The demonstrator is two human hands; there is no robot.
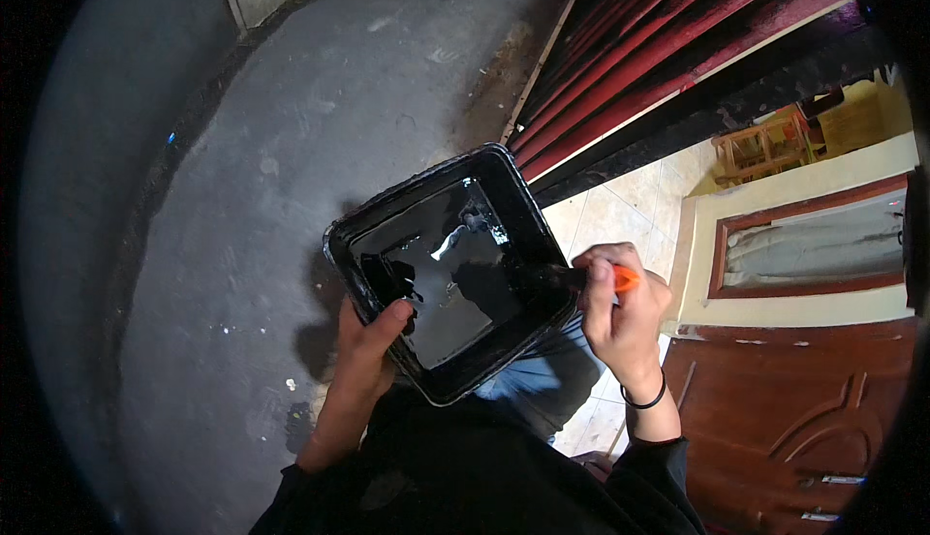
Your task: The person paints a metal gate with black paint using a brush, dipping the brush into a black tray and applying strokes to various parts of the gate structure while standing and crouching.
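A black rectangular plastic tub (436, 398) is held in front of my body. Dark, glossy liquid (465, 317) that looks like black paint lies in its bottom and reflects light. My left hand (368, 346) grips the tub's near-left rim, its thumb over the edge. At the tub's right side, my right hand (625, 310) is closed around the orange-tipped handle of a paintbrush (626, 278). The dark end of the brush reaches over the right rim into the tub; its bristles are hard to tell from the black wall.
Red and black slatted metalwork (639, 77) rises at the upper right, close to the tub's far corner. A brown wooden door (763, 397) and a curtained window (814, 244) stand at right, with a wooden rack (763, 149) beyond. Grey concrete floor (218, 244) extends leftward; pale tiles (617, 208) lie right.
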